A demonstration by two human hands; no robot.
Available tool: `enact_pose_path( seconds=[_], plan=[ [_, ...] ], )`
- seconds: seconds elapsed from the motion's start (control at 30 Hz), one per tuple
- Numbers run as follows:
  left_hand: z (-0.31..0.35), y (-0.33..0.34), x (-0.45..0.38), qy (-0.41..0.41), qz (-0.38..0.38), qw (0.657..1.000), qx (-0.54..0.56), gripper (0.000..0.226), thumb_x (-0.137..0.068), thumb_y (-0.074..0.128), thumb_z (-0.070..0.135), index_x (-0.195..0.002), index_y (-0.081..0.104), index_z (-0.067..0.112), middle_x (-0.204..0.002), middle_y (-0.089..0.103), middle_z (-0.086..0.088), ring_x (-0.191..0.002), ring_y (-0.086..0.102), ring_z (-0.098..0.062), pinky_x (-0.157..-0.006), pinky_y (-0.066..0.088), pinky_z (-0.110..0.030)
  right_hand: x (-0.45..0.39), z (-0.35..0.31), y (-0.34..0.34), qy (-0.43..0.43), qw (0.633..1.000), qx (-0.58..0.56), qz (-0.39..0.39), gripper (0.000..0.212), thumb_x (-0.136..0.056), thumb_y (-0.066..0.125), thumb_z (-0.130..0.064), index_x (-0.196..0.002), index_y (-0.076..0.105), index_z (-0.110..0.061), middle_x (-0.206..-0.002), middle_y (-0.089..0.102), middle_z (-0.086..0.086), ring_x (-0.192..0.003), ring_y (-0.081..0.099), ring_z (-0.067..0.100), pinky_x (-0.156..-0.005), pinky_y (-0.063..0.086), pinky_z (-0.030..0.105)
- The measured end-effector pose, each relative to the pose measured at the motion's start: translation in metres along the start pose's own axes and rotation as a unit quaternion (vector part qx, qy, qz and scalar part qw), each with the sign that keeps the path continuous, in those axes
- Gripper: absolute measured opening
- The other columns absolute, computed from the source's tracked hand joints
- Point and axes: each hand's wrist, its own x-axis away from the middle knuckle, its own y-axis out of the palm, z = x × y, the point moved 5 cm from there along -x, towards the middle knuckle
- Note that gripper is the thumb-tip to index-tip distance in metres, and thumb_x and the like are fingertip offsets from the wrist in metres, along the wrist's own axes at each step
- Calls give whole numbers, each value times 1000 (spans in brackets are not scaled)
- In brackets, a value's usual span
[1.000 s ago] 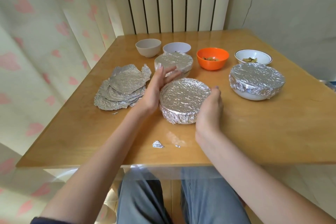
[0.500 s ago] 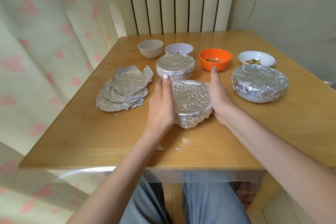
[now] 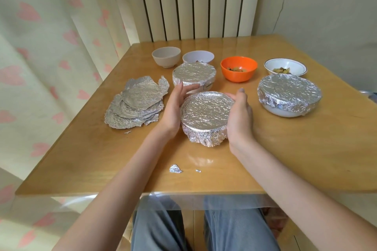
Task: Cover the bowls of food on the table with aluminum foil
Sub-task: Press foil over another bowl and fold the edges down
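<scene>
1. Starting from the wooden table (image 3: 306,149), we judged the task roughly half done: three bowls wore foil and four at the far edge stood uncovered.
2. At our right sat the largest, a white bowl (image 3: 289,94), its foil crimped over the rim and its contents hidden.
3. At the centre, the foil-covered bowl (image 3: 207,117) we were working on rested on the table, wrapped well down its sides.
4. Our left hand (image 3: 173,108) and right hand (image 3: 239,116) cupped it from either side, fingers curved against the foil skirt and pressing it to the wall; we judged this the last smoothing of that cover.
5. Just behind it stood a third covered bowl (image 3: 193,74), a patch of white wall showing below its foil.
6. Left of our hands lay a stack of foil sheets (image 3: 136,104), seemingly enough for what remained.
7. Still open were the orange bowl (image 3: 238,68) and the rimmed white bowl (image 3: 285,67), both holding brownish food.
8. Also open were the plain white bowl (image 3: 197,57), a little food showing, and the beige bowl (image 3: 166,56), whose inside we could not see.
9. Foil scraps (image 3: 175,168) lay near the front edge.
</scene>
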Motion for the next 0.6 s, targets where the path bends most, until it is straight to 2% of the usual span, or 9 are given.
enact_pose_path(
  seconds=[0.07, 0.1, 0.2, 0.27, 0.4, 0.43, 0.5, 0.57, 0.6],
  plan=[
    [-2, 1, 3, -8, 21, 1000, 1, 56, -104, 21, 45, -125, 55, 5, -107, 68, -6, -101, 66, -19, -93, 52, -37, -8, 1, -1, 8, 999, 21, -31, 54, -83, 29, -64, -86, 69, -28, -93, 73, -1, -92, 67, 22, -86, 53, 42],
    [-4, 0, 5, -11, 38, 999, -7, 58, -102, 25, 51, -122, 58, 8, -108, 69, -7, -103, 66, -21, -98, 50, -43, -11, 2, -1, 11, 998, 24, -50, 55, -85, 29, -65, -89, 69, -27, -94, 73, 0, -92, 68, 22, -84, 54, 40],
    [-15, -4, 9, -14, 94, 994, -53, 72, -78, 34, 85, -106, 69, 29, -115, 70, -4, -113, 63, -24, -104, 43, -51, -14, -1, -1, 23, 995, 10, -101, 57, -96, 27, -59, -89, 70, -21, -90, 74, 3, -88, 70, 20, -73, 53, 31],
    [-28, -10, 7, -24, 109, 991, -69, 81, -68, 33, 96, -106, 69, 35, -121, 68, -3, -119, 59, -26, -107, 39, -53, -14, -1, -1, 22, 993, 15, -116, 63, -95, 25, -62, -86, 71, -20, -87, 75, 2, -87, 70, 20, -77, 54, 34],
    [-19, -8, 13, -15, 92, 993, -73, 74, -71, 31, 93, -105, 68, 39, -120, 68, 0, -118, 60, -22, -108, 39, -52, -17, 1, -3, 25, 987, 42, -151, 72, -92, 19, -68, -92, 72, -20, -93, 75, 3, -92, 70, 21, -92, 51, 41],
    [-14, -8, 17, -11, 71, 994, -79, 73, -73, 30, 89, -112, 65, 38, -123, 66, 2, -120, 58, -19, -110, 38, -50, -17, 2, -6, 33, 982, 53, -181, 75, -91, 16, -70, -96, 71, -19, -98, 74, 3, -96, 68, 20, -96, 49, 40],
    [-4, -13, 24, 10, 20, 990, -140, 91, -73, 29, 89, -140, 46, 31, -143, 52, 3, -134, 46, -13, -116, 30, -46, -18, 2, -16, 25, 972, 58, -225, 80, -92, 12, -69, -112, 67, -14, -115, 69, 7, -110, 62, 18, -105, 41, 37],
    [17, -22, 32, 83, -24, 968, -235, 96, -75, 34, 87, -150, 30, 28, -155, 33, 8, -143, 29, -6, -120, 21, -43, -16, -4, -39, -31, 977, 50, -205, 60, -100, 24, -52, -123, 59, -9, -128, 61, 11, -120, 55, 16, -109, 35, 30],
    [29, -24, 35, 118, -54, 952, -277, 89, -77, 40, 80, -150, 27, 31, -157, 27, 11, -145, 22, -3, -122, 17, -41, -13, -10, -52, -89, 978, 71, -173, 42, -98, 38, -40, -119, 61, -12, -126, 62, 10, -117, 57, 15, -107, 38, 29]
  ],
)
